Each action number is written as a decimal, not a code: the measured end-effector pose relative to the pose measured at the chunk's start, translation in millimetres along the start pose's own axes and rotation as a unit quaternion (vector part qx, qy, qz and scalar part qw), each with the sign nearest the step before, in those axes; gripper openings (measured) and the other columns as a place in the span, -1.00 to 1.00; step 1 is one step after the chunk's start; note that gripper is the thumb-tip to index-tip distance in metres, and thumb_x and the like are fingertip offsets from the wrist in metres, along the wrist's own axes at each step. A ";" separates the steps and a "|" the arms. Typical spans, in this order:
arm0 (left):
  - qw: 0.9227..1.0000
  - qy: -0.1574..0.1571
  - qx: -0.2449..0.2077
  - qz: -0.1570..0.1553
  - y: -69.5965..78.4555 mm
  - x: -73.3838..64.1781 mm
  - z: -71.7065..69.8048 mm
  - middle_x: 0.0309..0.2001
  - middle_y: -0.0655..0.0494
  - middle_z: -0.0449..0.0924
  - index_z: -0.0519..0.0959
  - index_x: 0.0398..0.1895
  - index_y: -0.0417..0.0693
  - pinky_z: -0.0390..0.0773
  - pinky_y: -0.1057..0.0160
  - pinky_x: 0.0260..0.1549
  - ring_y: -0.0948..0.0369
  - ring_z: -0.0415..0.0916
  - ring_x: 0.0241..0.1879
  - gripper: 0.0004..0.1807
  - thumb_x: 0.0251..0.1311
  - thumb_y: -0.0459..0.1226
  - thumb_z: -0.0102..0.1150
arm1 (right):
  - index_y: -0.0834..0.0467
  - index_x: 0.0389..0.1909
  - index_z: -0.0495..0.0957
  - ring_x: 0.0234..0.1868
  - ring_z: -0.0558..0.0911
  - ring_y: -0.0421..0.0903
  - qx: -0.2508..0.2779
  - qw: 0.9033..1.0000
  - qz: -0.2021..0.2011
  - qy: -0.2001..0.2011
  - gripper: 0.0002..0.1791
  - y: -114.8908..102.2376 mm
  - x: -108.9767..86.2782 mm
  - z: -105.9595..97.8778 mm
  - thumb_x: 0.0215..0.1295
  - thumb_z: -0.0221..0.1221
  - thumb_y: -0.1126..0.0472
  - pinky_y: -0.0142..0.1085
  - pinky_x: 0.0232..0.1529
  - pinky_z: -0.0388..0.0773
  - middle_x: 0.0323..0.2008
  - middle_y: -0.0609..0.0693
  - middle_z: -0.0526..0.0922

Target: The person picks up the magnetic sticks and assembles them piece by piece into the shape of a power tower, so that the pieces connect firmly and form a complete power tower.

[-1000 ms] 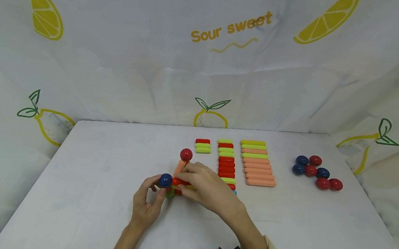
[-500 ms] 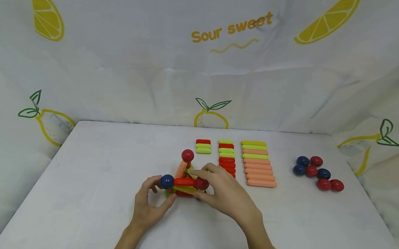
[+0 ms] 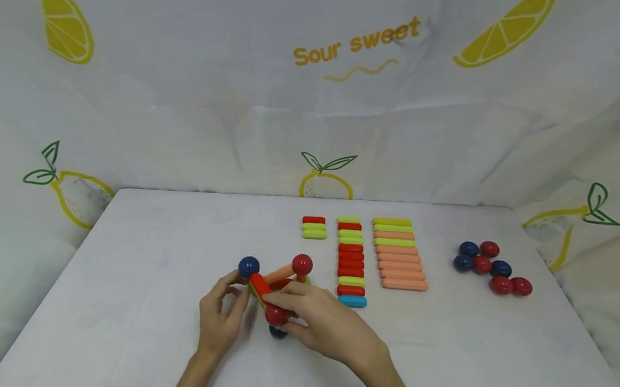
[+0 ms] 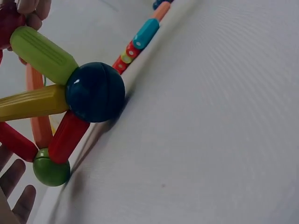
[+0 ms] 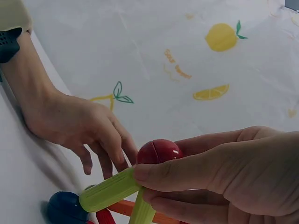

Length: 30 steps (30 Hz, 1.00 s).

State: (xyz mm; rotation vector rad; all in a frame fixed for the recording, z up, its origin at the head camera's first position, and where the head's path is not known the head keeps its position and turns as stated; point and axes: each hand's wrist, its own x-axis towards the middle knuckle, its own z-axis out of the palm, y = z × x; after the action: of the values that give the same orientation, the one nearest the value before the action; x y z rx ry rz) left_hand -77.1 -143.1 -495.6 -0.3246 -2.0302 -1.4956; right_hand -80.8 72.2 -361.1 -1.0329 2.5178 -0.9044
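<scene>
A small structure of magnetic building sticks and balls stands at the middle front of the table. In the head view its blue ball (image 3: 249,267) is at left, one red ball (image 3: 302,264) at the back right and another red ball (image 3: 276,316) in front, joined by red and orange sticks. My right hand (image 3: 334,325) pinches the front red ball, thumb beside a lime stick (image 5: 110,189) in the right wrist view. Thumb and index finger of my left hand (image 3: 219,315) hold the left corner. Its other fingers are apart from the lower green ball (image 4: 51,168).
Behind and to the right lie sorted rows of sticks: short red and lime ones (image 3: 314,227), a longer column ending in a blue stick (image 3: 352,301), and long orange and yellow ones (image 3: 402,258). Several loose red and blue balls (image 3: 481,264) lie at right. A lemon-print cloth (image 3: 215,93) hangs behind.
The structure has turned: its front red ball swung toward the person, its back red ball came right and nearer. My right hand moved with it, uncovering the blue stick.
</scene>
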 end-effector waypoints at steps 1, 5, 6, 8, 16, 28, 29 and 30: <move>1.000 -0.014 -0.010 0.000 0.0 -0.2 -0.9 -0.03 0.18 0.73 0.57 0.16 -0.34 0.55 0.44 -0.12 0.34 0.59 -0.03 -0.49 0.08 -0.63 0.08 | 0.04 0.20 0.66 -0.05 0.64 -0.26 -0.009 1.000 -0.002 0.002 -0.53 -1.9 1.1 2.2 0.25 0.39 0.26 -0.52 -0.05 0.64 0.01 -0.06 0.72; 0.994 -0.104 -0.037 0.021 -3.5 -1.9 -5.3 0.23 0.28 0.55 0.33 0.42 -0.35 0.44 0.30 0.02 0.31 0.43 0.17 -0.16 -0.11 -0.44 0.13 | 0.01 0.11 0.70 -0.05 0.66 -0.25 -0.033 0.999 -0.013 0.013 -0.61 -6.1 3.5 8.5 0.24 0.40 0.23 -0.51 -0.03 0.64 -0.02 -0.09 0.74; 0.991 -0.128 -0.034 0.027 -4.4 -2.6 -6.1 0.27 0.22 0.50 0.25 0.48 -0.34 0.42 0.28 0.06 0.32 0.37 0.22 -0.10 -0.11 -0.39 0.17 | 0.01 0.09 0.71 -0.03 0.66 -0.24 -0.032 0.999 -0.015 0.013 -0.63 -7.1 2.8 7.6 0.25 0.40 0.24 -0.51 -0.02 0.64 -0.02 -0.10 0.74; 0.985 -0.170 -0.017 0.029 -5.3 -4.0 -6.4 0.33 0.11 0.41 0.10 0.55 -0.32 0.39 0.26 0.14 0.34 0.26 0.30 0.03 -0.04 -0.26 0.31 | 0.00 0.07 0.71 -0.04 0.66 -0.25 -0.020 0.999 -0.030 0.022 -0.66 -6.2 -0.1 2.5 0.28 0.38 0.25 -0.50 -0.03 0.64 -0.04 -0.13 0.75; 0.979 -0.180 0.085 0.045 -2.6 -4.0 -0.4 0.27 -0.04 0.45 0.07 0.57 -0.26 0.53 0.08 0.14 0.25 0.29 0.27 0.28 -0.24 -0.14 0.64 | 0.17 -0.02 0.75 -0.22 0.71 -0.14 -0.024 0.977 -0.004 0.213 -0.73 35.6 20.1 -39.2 0.25 0.38 0.34 -0.25 -0.14 0.74 -0.25 -0.02 0.79; 0.987 -0.151 0.025 0.044 -5.7 -0.6 1.4 0.26 -0.05 0.44 0.21 0.50 -0.24 0.46 0.24 -0.09 0.26 0.35 0.10 0.07 -0.23 -0.30 0.43 | 0.22 0.04 0.73 0.16 0.66 0.13 -0.125 0.971 0.169 0.112 -0.72 94.8 87.9 -23.2 0.31 0.33 0.33 -0.08 0.17 0.67 0.07 0.17 0.75; 0.988 -0.146 0.021 0.042 -5.9 -0.2 1.5 0.26 -0.05 0.44 0.21 0.50 -0.24 0.46 0.25 -0.10 0.27 0.35 0.09 0.06 -0.22 -0.30 0.42 | 0.22 0.02 0.74 0.13 0.67 0.13 -0.130 0.970 0.169 0.113 -0.73 96.9 89.3 -22.1 0.31 0.33 0.33 -0.09 0.16 0.67 0.05 0.17 0.76; 0.989 -0.141 0.018 0.043 -6.0 0.3 1.4 0.24 -0.05 0.44 0.22 0.49 -0.24 0.46 0.25 -0.12 0.27 0.35 0.08 0.05 -0.22 -0.31 0.42 | 0.23 0.00 0.74 0.09 0.68 0.12 -0.135 0.970 0.167 0.115 -0.74 98.7 90.4 -21.1 0.30 0.33 0.34 -0.09 0.14 0.68 0.02 0.18 0.77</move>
State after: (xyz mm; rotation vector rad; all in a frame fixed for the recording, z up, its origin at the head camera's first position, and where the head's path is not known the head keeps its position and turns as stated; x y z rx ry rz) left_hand -80.9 -143.8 -500.4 -0.6311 -2.2262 -1.4248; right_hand -207.3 72.1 -409.5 -0.5633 2.9501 -0.6260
